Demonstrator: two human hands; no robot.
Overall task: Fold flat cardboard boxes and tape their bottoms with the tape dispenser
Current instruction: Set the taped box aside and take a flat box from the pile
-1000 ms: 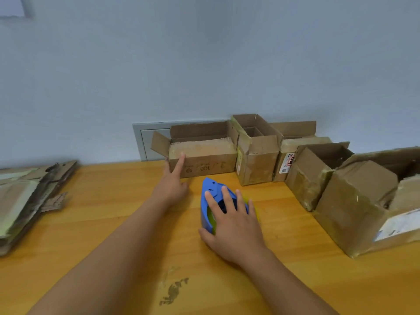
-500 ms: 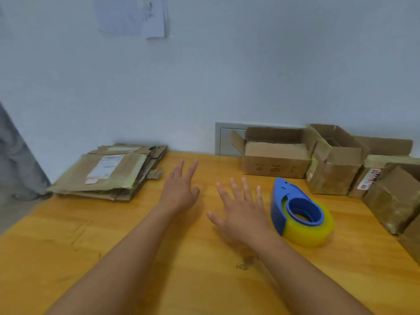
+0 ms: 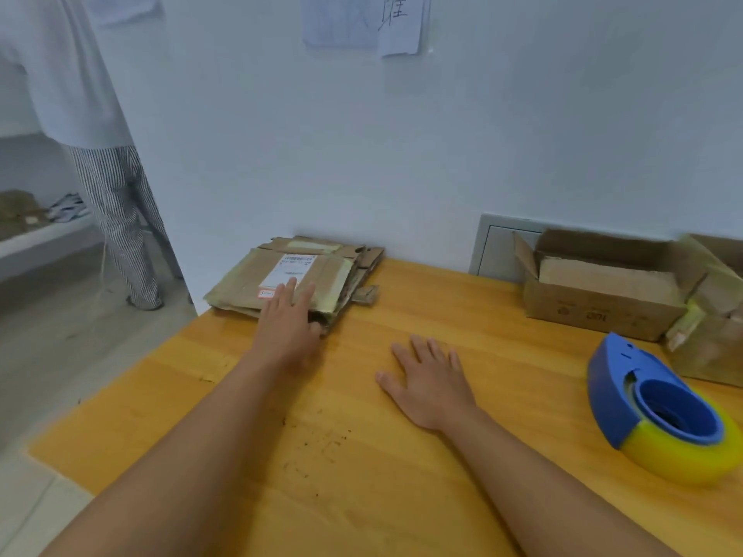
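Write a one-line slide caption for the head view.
Left hand reaches the flat cardboard stack; tape dispenser waits beside right hand.

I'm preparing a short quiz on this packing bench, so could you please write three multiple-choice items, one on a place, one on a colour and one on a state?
1. Where does the stack of flat boxes lie?
A. at the far left corner of the table
B. on the floor
C. beside the tape dispenser

2. What colour is the tape dispenser?
A. red
B. blue
C. black

3. What is the right hand doing?
A. gripping the dispenser
B. lifting a box
C. resting flat on the table

Answers:
1 A, the stack sits by the wall at the table's left end, under the left hand.
2 B, blue body with a yellow roll.
3 C, fingers straight, holding nothing.
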